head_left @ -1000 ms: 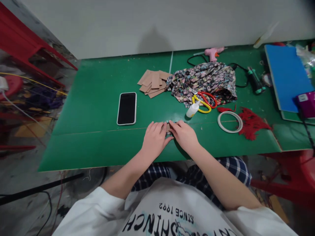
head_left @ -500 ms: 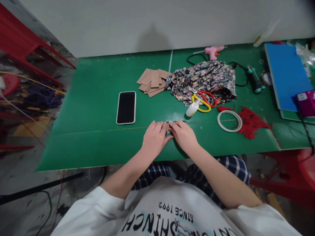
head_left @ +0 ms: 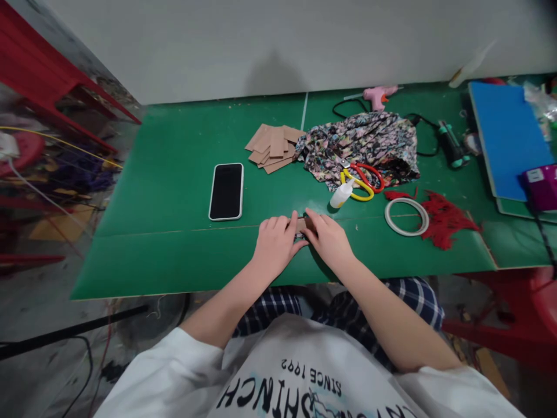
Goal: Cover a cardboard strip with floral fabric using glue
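Observation:
Both hands are at a small brown cardboard strip (head_left: 301,224) near the table's front edge. A bit of patterned fabric shows at its near side. My left hand (head_left: 275,241) presses fingers and thumb on the strip's left end. My right hand (head_left: 329,237) grips the right end, with its index finger at the far edge and its thumb on the near side. The fingers cover much of the strip. Just beyond my right hand lie a white glue bottle (head_left: 341,194), tilted, and scissors (head_left: 364,183) with red and yellow handles, resting on floral cloth (head_left: 365,139).
A phone (head_left: 227,191) lies to the left, with cardboard pieces (head_left: 276,143) piled behind it. On the right are a tape ring (head_left: 387,216), red scraps (head_left: 446,223), a teal-black tool (head_left: 452,145) and a blue board (head_left: 507,139). A pink glue gun (head_left: 378,96) lies near the wall.
My right hand's fingers have shifted, with the index finger now extended to the far edge, and more of the cardboard strip shows. The left hand stays at its end. The view has shifted slightly.

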Available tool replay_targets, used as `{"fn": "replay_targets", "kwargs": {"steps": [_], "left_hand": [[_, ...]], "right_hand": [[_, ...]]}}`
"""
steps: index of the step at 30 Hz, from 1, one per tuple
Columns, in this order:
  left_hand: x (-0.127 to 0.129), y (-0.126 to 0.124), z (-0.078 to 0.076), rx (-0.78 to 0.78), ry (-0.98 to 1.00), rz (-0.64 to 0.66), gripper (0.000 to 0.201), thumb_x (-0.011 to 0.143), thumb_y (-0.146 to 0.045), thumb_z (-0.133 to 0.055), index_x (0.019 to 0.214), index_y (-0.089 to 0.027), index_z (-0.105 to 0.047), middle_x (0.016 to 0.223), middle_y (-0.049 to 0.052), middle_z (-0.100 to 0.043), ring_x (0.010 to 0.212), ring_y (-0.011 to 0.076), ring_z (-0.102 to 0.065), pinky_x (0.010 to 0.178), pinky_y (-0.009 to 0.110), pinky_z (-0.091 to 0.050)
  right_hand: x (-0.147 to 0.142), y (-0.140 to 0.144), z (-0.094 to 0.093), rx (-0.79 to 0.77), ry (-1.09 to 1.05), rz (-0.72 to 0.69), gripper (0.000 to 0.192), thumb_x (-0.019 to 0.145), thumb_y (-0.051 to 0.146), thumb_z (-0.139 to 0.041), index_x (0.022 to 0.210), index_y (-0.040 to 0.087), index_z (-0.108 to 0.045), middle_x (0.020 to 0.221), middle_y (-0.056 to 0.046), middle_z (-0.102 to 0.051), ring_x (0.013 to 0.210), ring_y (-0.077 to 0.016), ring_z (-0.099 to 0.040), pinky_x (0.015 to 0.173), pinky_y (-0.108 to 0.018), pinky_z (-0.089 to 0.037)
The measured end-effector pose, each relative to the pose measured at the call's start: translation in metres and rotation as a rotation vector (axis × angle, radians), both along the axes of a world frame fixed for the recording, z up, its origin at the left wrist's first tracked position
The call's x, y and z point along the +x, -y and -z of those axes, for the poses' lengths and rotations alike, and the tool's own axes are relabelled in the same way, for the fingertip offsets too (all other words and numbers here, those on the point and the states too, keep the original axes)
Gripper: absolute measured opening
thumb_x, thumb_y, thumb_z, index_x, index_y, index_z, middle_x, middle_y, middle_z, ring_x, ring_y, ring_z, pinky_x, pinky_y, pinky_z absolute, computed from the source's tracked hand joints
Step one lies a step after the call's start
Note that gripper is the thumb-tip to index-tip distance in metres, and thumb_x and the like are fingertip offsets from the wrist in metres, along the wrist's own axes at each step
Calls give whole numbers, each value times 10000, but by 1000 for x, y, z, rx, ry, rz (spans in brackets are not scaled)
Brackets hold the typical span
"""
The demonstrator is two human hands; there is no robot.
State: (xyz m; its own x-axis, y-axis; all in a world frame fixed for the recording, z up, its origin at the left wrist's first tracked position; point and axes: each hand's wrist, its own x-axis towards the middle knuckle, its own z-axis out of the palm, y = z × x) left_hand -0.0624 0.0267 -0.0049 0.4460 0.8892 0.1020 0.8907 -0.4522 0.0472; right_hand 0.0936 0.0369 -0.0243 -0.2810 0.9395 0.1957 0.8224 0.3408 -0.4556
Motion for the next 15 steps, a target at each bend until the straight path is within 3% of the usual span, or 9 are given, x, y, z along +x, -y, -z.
{"fn": "replay_targets", "kwargs": {"steps": [7, 15], "left_hand": [[-1, 1, 1, -8, 24, 10, 542, 860, -494, -443, 1254, -122, -469, 1002, 120, -541, 920, 260, -470, 772, 382, -355], [-1, 3, 2, 4, 37, 24, 486, 878, -455, -432, 1229, -123, -480, 1025, 125, -548, 938, 265, -478, 779, 390, -364]], "right_hand": [[-1, -1, 1, 26, 50, -64, 294, 868, 226, -470, 1102, 91, -587, 874, -107, -615, 824, -204, -566, 761, -317, -481], [-2, 0, 0, 45, 58, -84, 240, 892, 222, -422, 996, 117, -611, 851, -98, -610, 813, -186, -547, 776, -318, -461]]}}
